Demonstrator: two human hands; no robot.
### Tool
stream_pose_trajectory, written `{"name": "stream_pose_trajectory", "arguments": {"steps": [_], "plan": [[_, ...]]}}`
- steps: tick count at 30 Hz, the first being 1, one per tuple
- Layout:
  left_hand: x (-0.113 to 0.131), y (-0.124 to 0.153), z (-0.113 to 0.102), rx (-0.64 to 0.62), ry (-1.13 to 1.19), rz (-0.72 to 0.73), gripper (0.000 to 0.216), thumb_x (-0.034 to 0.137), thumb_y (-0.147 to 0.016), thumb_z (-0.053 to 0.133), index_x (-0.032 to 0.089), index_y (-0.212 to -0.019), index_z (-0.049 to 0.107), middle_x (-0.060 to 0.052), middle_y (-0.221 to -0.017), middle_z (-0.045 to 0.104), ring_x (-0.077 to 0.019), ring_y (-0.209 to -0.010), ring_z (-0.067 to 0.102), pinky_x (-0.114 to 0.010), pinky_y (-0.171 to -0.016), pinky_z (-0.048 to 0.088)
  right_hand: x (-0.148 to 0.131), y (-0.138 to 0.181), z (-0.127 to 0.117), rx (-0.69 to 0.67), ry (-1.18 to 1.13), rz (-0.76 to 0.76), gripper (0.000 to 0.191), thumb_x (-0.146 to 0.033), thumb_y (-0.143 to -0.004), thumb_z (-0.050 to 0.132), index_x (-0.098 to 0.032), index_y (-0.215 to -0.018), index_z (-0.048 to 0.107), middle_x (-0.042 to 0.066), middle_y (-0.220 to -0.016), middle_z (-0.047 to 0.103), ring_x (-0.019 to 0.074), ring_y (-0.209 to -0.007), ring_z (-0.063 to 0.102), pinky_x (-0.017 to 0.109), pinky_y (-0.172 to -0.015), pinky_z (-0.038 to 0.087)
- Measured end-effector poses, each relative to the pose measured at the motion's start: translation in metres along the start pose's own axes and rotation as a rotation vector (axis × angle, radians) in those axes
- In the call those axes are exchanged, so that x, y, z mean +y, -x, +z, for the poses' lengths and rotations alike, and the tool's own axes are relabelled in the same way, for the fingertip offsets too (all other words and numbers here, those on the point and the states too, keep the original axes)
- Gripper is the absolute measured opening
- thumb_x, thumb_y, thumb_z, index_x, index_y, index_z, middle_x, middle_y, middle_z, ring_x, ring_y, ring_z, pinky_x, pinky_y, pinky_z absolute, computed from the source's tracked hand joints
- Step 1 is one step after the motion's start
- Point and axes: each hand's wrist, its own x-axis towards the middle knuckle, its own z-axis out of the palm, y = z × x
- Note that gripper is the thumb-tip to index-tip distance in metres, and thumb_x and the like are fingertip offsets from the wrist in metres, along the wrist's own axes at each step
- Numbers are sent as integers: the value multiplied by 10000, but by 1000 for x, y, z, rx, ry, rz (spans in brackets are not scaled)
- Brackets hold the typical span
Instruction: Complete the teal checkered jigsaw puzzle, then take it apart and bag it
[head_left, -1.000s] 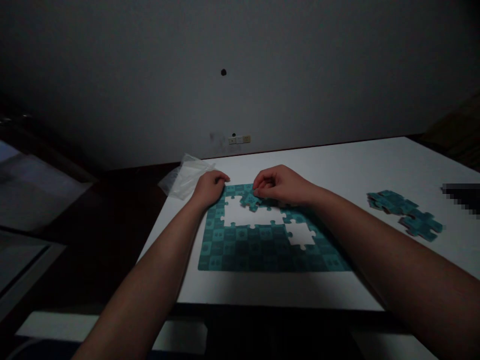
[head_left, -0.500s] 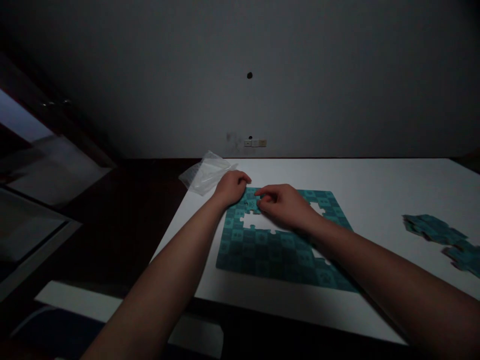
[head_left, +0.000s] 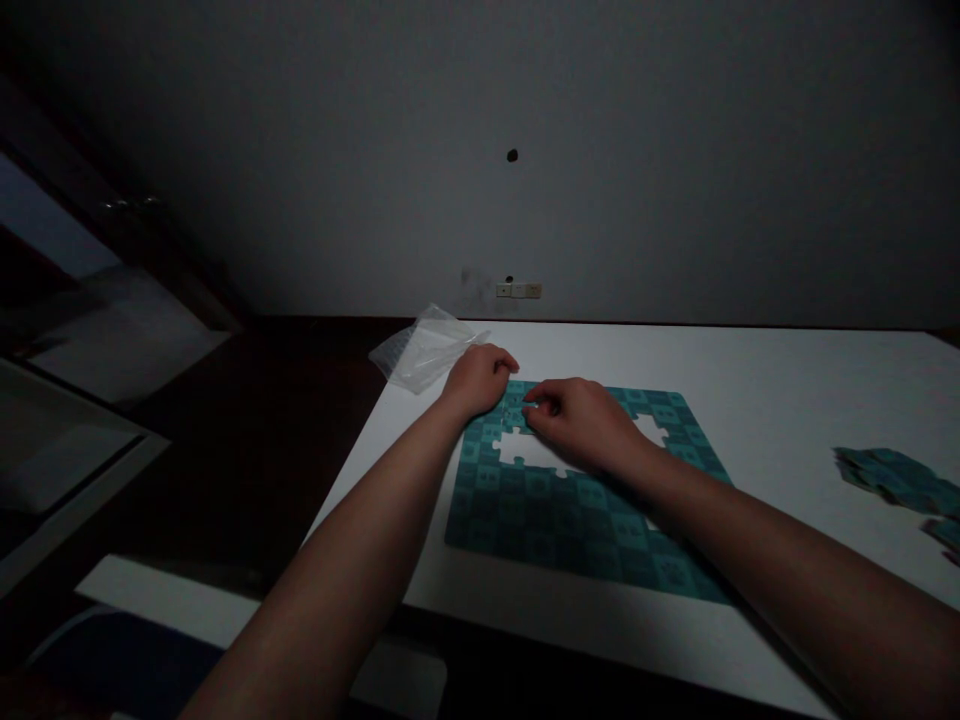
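A teal jigsaw puzzle [head_left: 525,520] with a checkered pattern lies flat on the white table, with white gaps in its middle and right part. My left hand [head_left: 480,380] rests on its far left corner, fingers curled down at the edge. Close beside it, my right hand [head_left: 577,415] bends over the upper left part, thumb and forefinger pinched at a teal puzzle piece [head_left: 514,414] above the white gap. That piece sits among the joined ones; whether it lies fully flat I cannot tell. My right hand and forearm hide part of the puzzle.
Several loose puzzle pieces [head_left: 896,478] lie in a heap at the right of the table [head_left: 757,390]. A clear plastic bag [head_left: 427,350] hangs over the far left corner. Behind stands a grey wall with sockets [head_left: 518,291]. A blue-seated chair [head_left: 127,660] is at the lower left.
The whole view has shifted slightly, so everything sits a little further right. Both hands stay at the same part of the puzzle, and the piece's outline shows less clearly.
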Motion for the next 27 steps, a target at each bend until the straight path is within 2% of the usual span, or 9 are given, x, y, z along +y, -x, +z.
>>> {"name": "stream_pose_trajectory", "arguments": {"steps": [4, 7, 10, 13, 16, 19, 22, 24, 27], "plan": [[0, 0, 0, 6, 7, 5, 337, 78, -916, 598, 218, -992, 894, -83, -1138, 851, -264, -1128, 756, -415, -1134, 563, 0, 1, 2, -11, -2, -1, 291, -315, -925, 690, -201, -1106, 886, 118, -920, 826, 267, -792, 713, 369, -727, 455], [0, 0, -1, 4, 20, 19, 332, 78, -920, 590, 197, -989, 893, -98, -1126, 850, -269, -1108, 760, -420, -1116, 572, 4, -1, -1, -26, -130, 16, 312, -346, -926, 718, -192, -1156, 861, 106, -909, 816, 259, -781, 715, 365, -721, 469], [0, 0, -2, -1, 20, 28, 321, 88, -925, 594, 191, -996, 890, -96, -1098, 851, -268, -1081, 766, -416, -1089, 583, 13, -4, -12, 75, -325, 30, 353, -422, -984, 691, -210, -1239, 812, 100, -967, 802, 250, -786, 729, 359, -721, 501], [-2, 0, -1, 5, 1, 19, 306, 101, -925, 609, 207, -995, 888, -82, -1104, 850, -268, -1089, 765, -421, -1094, 581, 25, -6, -29, 215, -439, 84, 417, -486, -1084, 564, -236, -1387, 705, 109, -1065, 778, 241, -750, 746, 350, -670, 515], [-3, -1, -1, 2, -14, 14, 303, 107, -920, 613, 222, -993, 884, -70, -1114, 848, -265, -1104, 763, -418, -1106, 577, 36, -3, -41, 208, -443, 103, 407, -464, -1106, 541, -257, -1444, 635, 77, -1008, 751, 225, -686, 743, 323, -597, 499], [-2, -1, -3, -5, -17, 16, 309, 112, -918, 600, 216, -995, 880, -73, -1099, 845, -262, -1077, 763, -412, -1095, 579, 45, 1, -49, 14, -434, 27, 338, -376, -1040, 658, -256, -1353, 697, 65, -1037, 754, 209, -722, 754, 304, -620, 536], [-1, -1, -5, -8, -7, 13, 305, 129, -916, 591, 216, -985, 875, -74, -1084, 841, -259, -1047, 760, -402, -1070, 586, 54, 2, -59, -141, -498, -34, 406, -280, -922, 765, -251, -1325, 733, 86, -1189, 767, 192, -794, 753, 302, -676, 593], [-1, -1, -7, -8, -2, 15, 290, 161, -915, 593, 226, -973, 870, -69, -1080, 838, -262, -1045, 756, -404, -1063, 586, 61, 0, -70, -128, -554, -42, 496, -237, -836, 824, -247, -1324, 739, 95, -1243, 773, 185, -813, 744, 307, -709, 622], [-3, -3, -8, -3, -5, 12, 267, 218, -901, 596, 232, -945, 859, -72, -1064, 834, -276, -1039, 753, -425, -1058, 583, 71, -2, -90, -23, -633, -9, 590, -194, -742, 887, -237, -1313, 742, 112, -1251, 790, 197, -851, 753, 330, -774, 659]]}}
